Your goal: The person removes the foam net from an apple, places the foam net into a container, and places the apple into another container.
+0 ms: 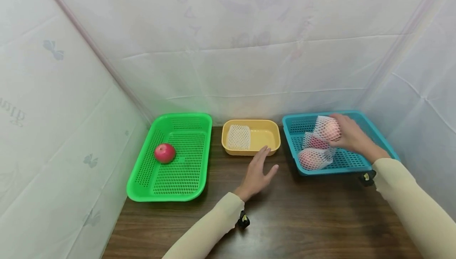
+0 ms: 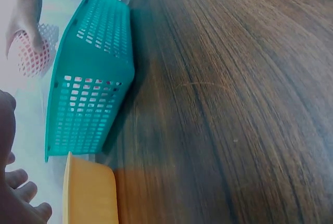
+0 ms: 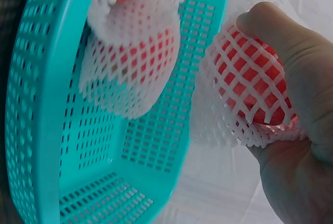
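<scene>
My right hand (image 1: 347,133) grips an apple in a white foam net (image 1: 331,128) above the blue basket (image 1: 382,140). In the right wrist view, thumb and fingers curl round that netted apple (image 3: 250,78), red showing through the mesh. Below it in the basket lie two more netted fruits, a red one (image 1: 317,142) and a paler one (image 1: 310,159). My left hand (image 1: 255,174) hovers with fingers spread and holds nothing, just in front of the yellow tray (image 1: 263,122). An empty foam net (image 1: 238,137) lies in that tray's left half.
A green basket (image 1: 204,164) stands on the left with one bare red apple (image 1: 165,153) in it. All three containers line up along the back of the brown wooden table (image 1: 285,227). White sheeting (image 1: 249,77) hangs behind and on both sides.
</scene>
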Action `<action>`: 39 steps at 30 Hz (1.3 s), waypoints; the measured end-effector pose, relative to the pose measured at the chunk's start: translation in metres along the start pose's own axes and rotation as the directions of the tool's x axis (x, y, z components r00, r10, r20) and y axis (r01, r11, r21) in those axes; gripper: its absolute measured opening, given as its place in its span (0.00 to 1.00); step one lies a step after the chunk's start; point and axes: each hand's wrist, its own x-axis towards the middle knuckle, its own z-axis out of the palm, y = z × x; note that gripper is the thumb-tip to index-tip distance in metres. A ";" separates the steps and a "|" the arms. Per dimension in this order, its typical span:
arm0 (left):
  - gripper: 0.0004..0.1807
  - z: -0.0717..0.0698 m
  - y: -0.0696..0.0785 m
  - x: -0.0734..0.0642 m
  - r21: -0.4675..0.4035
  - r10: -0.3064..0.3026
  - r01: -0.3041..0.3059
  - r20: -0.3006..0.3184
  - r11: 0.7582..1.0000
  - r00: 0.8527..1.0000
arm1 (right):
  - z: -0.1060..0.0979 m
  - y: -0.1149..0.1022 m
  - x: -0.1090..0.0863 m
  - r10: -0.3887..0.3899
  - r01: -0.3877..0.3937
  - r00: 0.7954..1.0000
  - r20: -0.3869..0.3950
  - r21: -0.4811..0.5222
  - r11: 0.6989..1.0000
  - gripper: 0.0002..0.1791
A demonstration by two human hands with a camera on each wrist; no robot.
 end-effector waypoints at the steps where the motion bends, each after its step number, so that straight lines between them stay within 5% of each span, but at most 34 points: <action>1: 0.34 -0.001 -0.001 -0.001 0.000 0.004 -0.004 -0.007 1.000 1.000 | 0.001 -0.002 0.000 -0.004 0.004 1.000 -0.001 0.002 1.000 0.50; 26: 0.34 -0.028 -0.023 -0.019 0.001 -0.013 0.013 -0.146 1.000 0.989 | 0.024 -0.042 0.008 -0.100 0.098 0.995 0.011 0.089 0.991 0.47; 39: 0.34 -0.038 -0.036 -0.033 0.023 -0.022 0.028 -0.216 0.999 0.976 | 0.039 -0.073 0.014 -0.070 0.061 0.994 0.081 0.114 0.992 0.51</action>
